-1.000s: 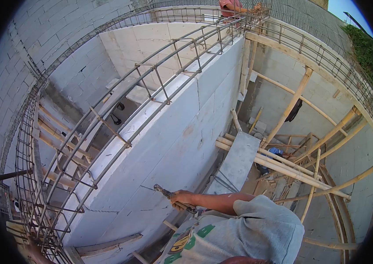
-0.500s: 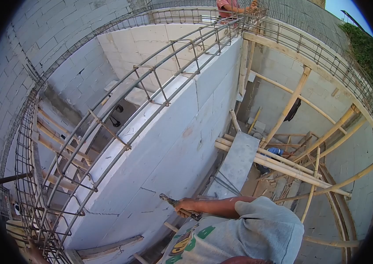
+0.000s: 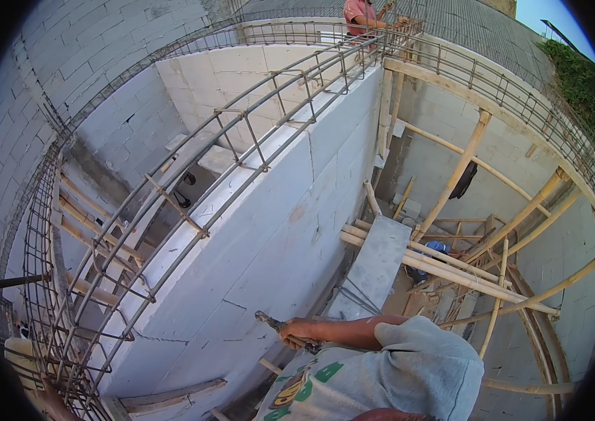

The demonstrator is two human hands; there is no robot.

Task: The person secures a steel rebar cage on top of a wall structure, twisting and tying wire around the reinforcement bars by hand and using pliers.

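My right hand (image 3: 299, 332) is closed around a pair of worn, dirty pincers (image 3: 269, 321), their head pointing up and left and the handles trailing behind the fist. It is held before the pale block wall (image 3: 241, 259), apart from the steel bars. At the lower left edge, what looks like my left hand (image 3: 50, 401) is beside the rebar cage (image 3: 90, 330). Its fingers are too dark and cut off to make out. The long cage of rods and square stirrups runs along the wall top toward the far corner.
Bamboo poles (image 3: 465, 277) cross the pit on the right beside a grey board (image 3: 374, 259) carrying thin rods. A person in a pink shirt (image 3: 359, 15) works at the far cage corner. Someone in blue (image 3: 437, 247) is below. A timber plank (image 3: 171, 396) juts at the lower left.
The view has shifted slightly. The person in pink shows more of the body and now has a hand raised. My right hand keeps its hold on the pincers in nearly the same spot.
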